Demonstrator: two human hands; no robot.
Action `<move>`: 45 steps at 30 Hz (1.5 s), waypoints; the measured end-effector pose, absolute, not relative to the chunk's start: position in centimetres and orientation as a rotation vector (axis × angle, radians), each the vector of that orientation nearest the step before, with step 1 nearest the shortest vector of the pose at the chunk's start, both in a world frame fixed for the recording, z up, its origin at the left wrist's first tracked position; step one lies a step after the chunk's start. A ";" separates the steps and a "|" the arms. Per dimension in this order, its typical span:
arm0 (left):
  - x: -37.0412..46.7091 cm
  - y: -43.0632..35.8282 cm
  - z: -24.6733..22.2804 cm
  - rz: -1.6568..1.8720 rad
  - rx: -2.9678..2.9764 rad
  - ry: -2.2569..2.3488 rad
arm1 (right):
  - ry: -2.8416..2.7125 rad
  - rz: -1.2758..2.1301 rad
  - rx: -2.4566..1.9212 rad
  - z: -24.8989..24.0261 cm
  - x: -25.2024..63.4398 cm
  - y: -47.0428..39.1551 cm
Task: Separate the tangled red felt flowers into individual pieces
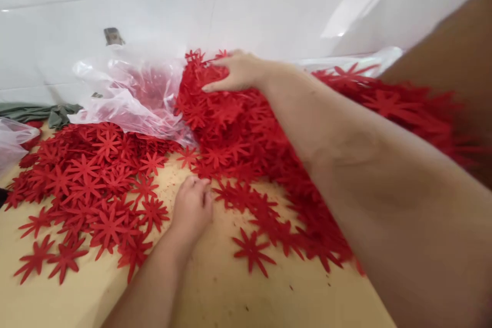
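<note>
Flower-shaped red cutouts lie in a left pile point(88, 179) and a taller right pile point(230, 118) on a yellowish table point(215, 292). My left hand point(193, 205) is low over the table between the piles, its fingers curled; what they hold, if anything, is hidden. My right hand point(240, 72) reaches across to the top of the right pile, thumb and fingers spread apart around the upper cutouts. A single red cutout point(252, 252) lies near the front. My right forearm covers part of the right pile.
A clear plastic bag point(142, 97) stands behind the left pile. Dark green cloth point(57, 114) and more plastic point(13, 138) are at the far left. A white tiled wall point(172, 15) rises behind. A brown shape point(449, 46) blocks the upper right.
</note>
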State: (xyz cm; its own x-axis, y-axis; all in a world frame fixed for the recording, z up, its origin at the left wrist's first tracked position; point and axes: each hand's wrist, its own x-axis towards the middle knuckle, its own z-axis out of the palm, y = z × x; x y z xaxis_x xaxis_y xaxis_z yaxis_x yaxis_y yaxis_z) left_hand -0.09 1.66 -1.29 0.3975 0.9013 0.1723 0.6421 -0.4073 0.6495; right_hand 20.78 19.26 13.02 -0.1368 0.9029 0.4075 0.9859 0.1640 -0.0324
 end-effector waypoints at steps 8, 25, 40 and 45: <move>0.1 2.5 -1.3 0.746 2.187 1.334 | -2.286 -0.137 -1.813 8.5 16.9 -3.4; -0.5 2.9 -0.9 0.469 2.367 1.481 | -2.090 -0.187 -1.914 -1.9 15.6 -3.7; -0.7 3.2 -1.1 0.555 2.270 1.607 | -2.424 -0.226 -1.478 -1.7 13.2 4.6; -0.6 3.1 -1.1 0.477 2.360 1.501 | -2.325 -0.269 -1.521 -0.7 14.8 -0.5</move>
State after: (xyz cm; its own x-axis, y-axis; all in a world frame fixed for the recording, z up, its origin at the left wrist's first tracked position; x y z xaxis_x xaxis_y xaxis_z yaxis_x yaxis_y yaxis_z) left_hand -0.56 3.08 -1.10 0.3980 0.9102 0.1149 0.8095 -0.4074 0.4228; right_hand 14.76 -0.48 -0.74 -0.3635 0.8470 0.3880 0.9132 0.4062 -0.0312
